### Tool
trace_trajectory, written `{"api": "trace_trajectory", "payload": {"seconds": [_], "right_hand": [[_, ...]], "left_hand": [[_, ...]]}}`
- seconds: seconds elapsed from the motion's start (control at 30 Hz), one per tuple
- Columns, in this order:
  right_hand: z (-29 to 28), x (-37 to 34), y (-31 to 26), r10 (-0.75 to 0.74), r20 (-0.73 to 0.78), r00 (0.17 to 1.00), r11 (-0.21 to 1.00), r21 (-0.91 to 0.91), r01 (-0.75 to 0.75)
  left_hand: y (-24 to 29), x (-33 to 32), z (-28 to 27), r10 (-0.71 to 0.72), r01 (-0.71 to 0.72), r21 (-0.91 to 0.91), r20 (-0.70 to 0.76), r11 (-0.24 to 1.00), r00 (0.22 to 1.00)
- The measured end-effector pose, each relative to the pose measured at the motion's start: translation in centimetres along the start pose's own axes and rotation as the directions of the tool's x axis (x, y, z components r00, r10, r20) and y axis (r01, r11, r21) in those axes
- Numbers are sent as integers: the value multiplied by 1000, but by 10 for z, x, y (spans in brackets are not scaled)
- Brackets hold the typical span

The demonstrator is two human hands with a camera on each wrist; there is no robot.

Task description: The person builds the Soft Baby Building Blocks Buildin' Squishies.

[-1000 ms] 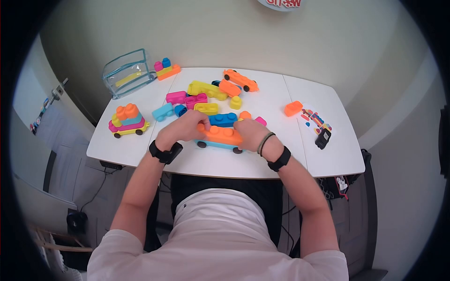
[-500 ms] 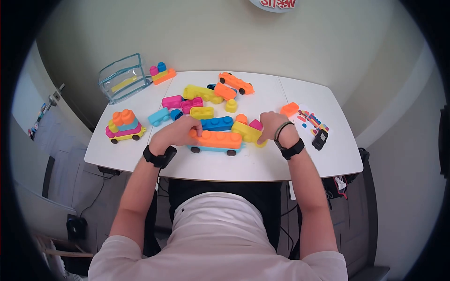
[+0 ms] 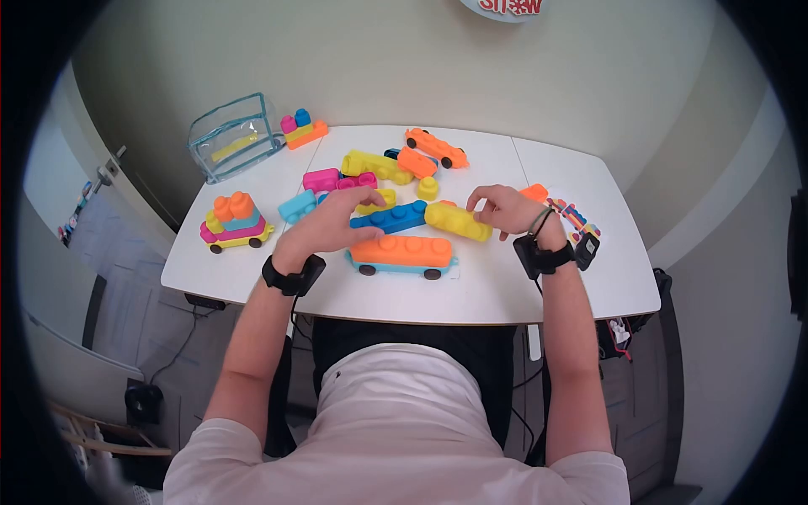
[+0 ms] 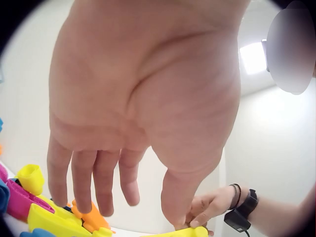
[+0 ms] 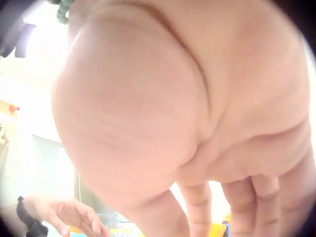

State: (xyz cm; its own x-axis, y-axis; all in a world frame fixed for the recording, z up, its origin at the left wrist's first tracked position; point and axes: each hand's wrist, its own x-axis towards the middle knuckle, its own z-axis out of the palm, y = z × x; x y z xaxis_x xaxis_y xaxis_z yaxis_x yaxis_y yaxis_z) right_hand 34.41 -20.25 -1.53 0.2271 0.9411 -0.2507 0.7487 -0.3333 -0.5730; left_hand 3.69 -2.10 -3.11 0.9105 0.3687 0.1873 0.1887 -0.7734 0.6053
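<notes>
A long orange studded block (image 3: 402, 251) sits on a light-blue wheeled base (image 3: 391, 268) near the front of the table. My left hand (image 3: 332, 223) hovers with fingers spread over the blue block (image 3: 396, 218), its thumb close to the orange block's left end. Straight fingers (image 4: 102, 185) hang down in the left wrist view, with nothing between them. Beside the right end of a yellow studded block (image 3: 457, 220) is my right hand (image 3: 512, 210), its thumb and index finger apart at that end. Loose, downward fingers show in the right wrist view.
A stacked toy car (image 3: 234, 223) stands at the left, with a clear zip bag (image 3: 236, 139) behind it. Several pink, yellow and orange blocks lie mid-table behind my hands. At the right are an orange block (image 3: 534, 193) and a black device (image 3: 587, 250).
My right hand left the orange block, gripped the yellow block, shifted it back, and now has loosened at its right end. The left hand lifted off the orange block and spread its fingers.
</notes>
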Motion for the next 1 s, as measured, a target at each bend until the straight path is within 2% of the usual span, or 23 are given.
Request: {"api": "trace_trajectory", "payload": {"seconds": [0.07, 0.13, 0.23, 0.3, 0.33, 0.4, 0.47, 0.5, 0.57, 0.6, 0.67, 0.77, 0.8, 0.83, 0.93, 0.97, 1.0], "right_hand": [[-9, -7, -4, -10, 1, 1000, 1000, 26, 10], [-18, -12, 2, -157, -140, 978, 977, 122, 174], [-22, -23, -6, -273, -127, 954, 915, 272, 298], [-17, -29, -21, -369, -91, 925, 851, 368, 376], [-13, -28, -25, -365, -93, 927, 851, 372, 372], [-8, -27, -33, -433, -2, 901, 819, 417, 394], [-3, -25, -31, -429, 0, 903, 824, 409, 392], [0, -22, -28, -420, -110, 901, 816, 389, 428], [3, -21, -36, -363, -320, 875, 818, 341, 464], [2, -21, -38, -382, -313, 870, 811, 338, 478], [1, -28, -47, -536, -372, 758, 816, 1, 578], [9, -29, -48, -525, -290, 800, 842, -45, 537], [13, -27, -47, -523, -236, 819, 850, -76, 521], [18, -24, -49, -484, -215, 848, 867, 12, 498], [34, -6, -44, -496, -185, 848, 867, -66, 493], [36, -7, -47, -439, -161, 884, 898, -29, 440], [38, -9, -49, -441, -161, 883, 896, -28, 443]], "left_hand": [[3, -2, 2, 43, -40, 59, -53, 997, 998], [8, -2, 6, 92, -81, 113, -93, 990, 991], [19, -2, 7, 88, -80, 65, -146, 995, 985], [30, 0, 7, 211, -220, 7, -315, 976, 926], [31, 0, 6, 211, -220, 5, -309, 975, 927], [30, 2, 1, 284, -293, 13, -287, 956, 915], [27, 5, 0, 313, -308, 68, -319, 949, 895], [25, 5, -1, 333, -309, 125, -354, 943, 874], [25, 3, -2, 289, -268, 110, -375, 957, 881], [24, 2, -2, 250, -238, 81, -389, 968, 887], [20, 1, 1, 205, -170, 123, -376, 978, 904], [16, 0, 9, 190, -172, 84, -348, 982, 918], [15, 0, 8, 162, -154, 54, -244, 987, 956], [15, 1, 7, 136, -133, 28, -136, 991, 981], [13, 1, 9, 84, -81, 43, -67, 996, 994], [12, 1, 8, 81, -78, 45, -68, 996, 994], [11, 2, 8, 42, -41, 48, -23, 998, 999]]}}
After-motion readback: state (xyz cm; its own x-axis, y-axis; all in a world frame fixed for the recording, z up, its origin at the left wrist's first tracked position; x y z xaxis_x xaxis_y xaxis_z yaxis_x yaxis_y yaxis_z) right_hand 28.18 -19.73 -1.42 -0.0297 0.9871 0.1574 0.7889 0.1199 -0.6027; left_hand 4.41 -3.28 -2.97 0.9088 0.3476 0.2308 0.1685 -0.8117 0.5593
